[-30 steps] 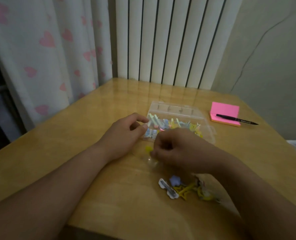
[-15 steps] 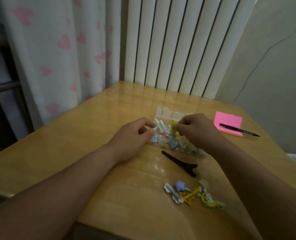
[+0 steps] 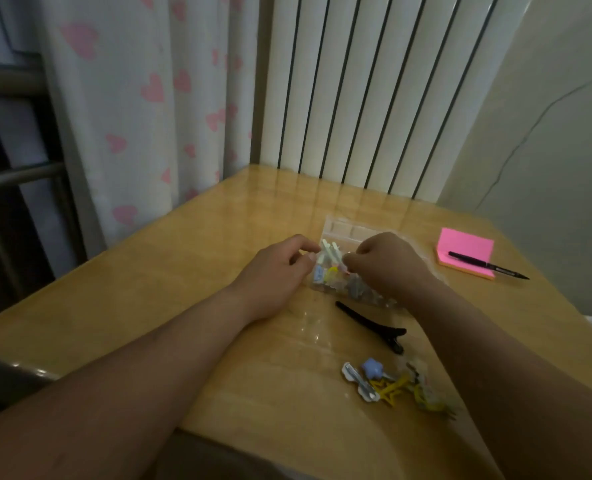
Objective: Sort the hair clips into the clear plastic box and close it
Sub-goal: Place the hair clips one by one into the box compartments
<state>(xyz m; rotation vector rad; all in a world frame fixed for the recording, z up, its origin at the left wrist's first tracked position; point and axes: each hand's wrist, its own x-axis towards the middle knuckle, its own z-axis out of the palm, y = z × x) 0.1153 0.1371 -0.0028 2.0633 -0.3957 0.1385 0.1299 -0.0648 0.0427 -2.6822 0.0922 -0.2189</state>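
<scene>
The clear plastic box [image 3: 343,229] lies open in the middle of the table, with several pastel hair clips [image 3: 329,271] inside. My left hand [image 3: 277,271] grips the box's left edge between thumb and fingers. My right hand [image 3: 388,261] hovers over the box with its fingers curled, thumb and forefinger pinching a small clip among those inside; the clip is mostly hidden. A long black clip [image 3: 374,327] lies on the table just in front of the box. Nearer me sits a small pile of loose clips [image 3: 391,382]: white, blue star and yellow ones.
A pink sticky-note pad [image 3: 460,247] with a black pen [image 3: 488,266] on it lies at the far right of the wooden table [image 3: 149,306]. A radiator and a heart-print curtain stand behind the table. The table's front edge is close to my forearms.
My right hand went from the near table to the box with a yellow clip, uncovering the black clip. The yellow clip now lies inside the box. My left hand stayed on the box.
</scene>
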